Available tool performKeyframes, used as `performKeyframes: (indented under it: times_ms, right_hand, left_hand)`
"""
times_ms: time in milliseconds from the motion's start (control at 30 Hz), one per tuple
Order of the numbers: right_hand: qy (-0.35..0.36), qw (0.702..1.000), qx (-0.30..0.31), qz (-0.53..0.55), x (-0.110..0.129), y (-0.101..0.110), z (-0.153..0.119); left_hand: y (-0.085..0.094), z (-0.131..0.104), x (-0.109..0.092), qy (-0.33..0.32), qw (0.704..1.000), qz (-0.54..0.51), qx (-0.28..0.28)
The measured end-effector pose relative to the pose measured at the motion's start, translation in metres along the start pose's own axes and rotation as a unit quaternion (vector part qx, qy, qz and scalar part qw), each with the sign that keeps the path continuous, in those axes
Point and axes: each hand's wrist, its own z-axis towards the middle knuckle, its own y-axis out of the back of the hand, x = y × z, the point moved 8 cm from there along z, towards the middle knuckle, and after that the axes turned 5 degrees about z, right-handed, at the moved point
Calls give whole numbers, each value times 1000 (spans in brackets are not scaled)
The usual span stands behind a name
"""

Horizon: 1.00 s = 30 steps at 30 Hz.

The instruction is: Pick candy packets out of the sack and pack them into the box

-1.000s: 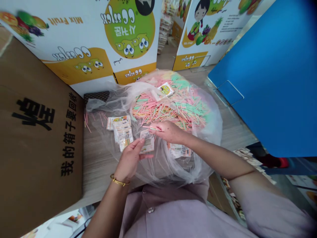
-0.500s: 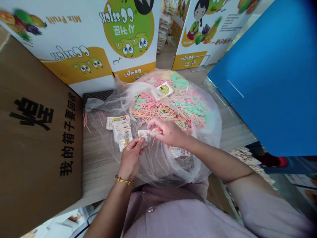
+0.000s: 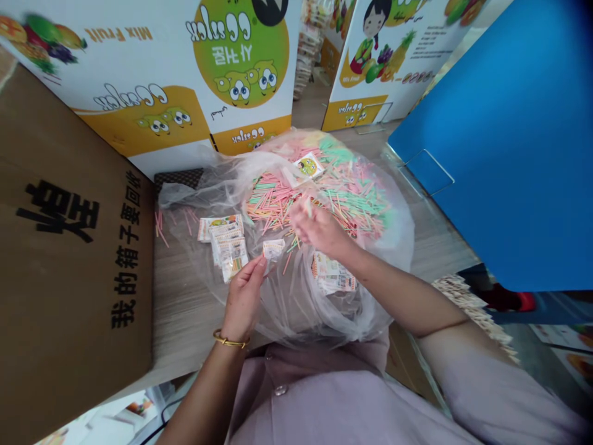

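Left fingers (image 3: pixel 259 264) pinch packet (image 3: pixel 274 248), pointing forward, long axis unclear

A small packet (image 3: pixel 274 248) was pinched at its edge between the thumb and fingertips of the left hand (image 3: pixel 248 287). The right hand (image 3: pixel 319 228), blurred, was held over the coloured sticks (image 3: pixel 278 201) heaped in a clear plastic bag (image 3: pixel 401 216); whether anything was gripped by it could not be told. Overlapping packets (image 3: pixel 230 247) were laid beside the left hand, and a square card (image 3: pixel 309 165) was seen on the heap. The bag was flanked by a brown carton (image 3: pixel 78 247) and a blue panel (image 3: pixel 509 148).
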Motion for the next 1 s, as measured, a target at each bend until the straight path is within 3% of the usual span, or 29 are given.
performKeyframes:
  times_ms: [133, 233, 333, 500, 600, 733, 867, 1000]
  right_hand:
    - [-57, 973, -79, 210, 2, 24, 24]
    - [-91, 954, -74, 276, -5, 25, 34]
    - [-117, 945, -23, 305, -15, 6, 30]
    - [-149, 934, 65, 319, -20, -39, 10]
    - [-131, 939, 84, 307, -16, -49, 7]
    - [-95, 952, -2, 290, -18, -17, 18]
    - [-103, 957, -57, 266, -27, 17, 21]
    - [-107, 989, 21, 102, -28, 6, 5]
  left_hand:
    - [-1, -2, -1, 10, 1000, 10, 9]
    - [-10, -9, -12, 26, 996, -32, 79]
    - [-19, -15, -20, 46, 987, -17, 154]
    - [-30, -14, -20, 8, 969, 131, 208]
    - [-32, -11, -24, -62, 952, 236, 185]
    - [-22, -13, -32, -113, 941, 298, 116]
    - [-11, -10, -19, -55, 962, 241, 113]
    - [-10, -6, -5, 13, 982, 138, 127]
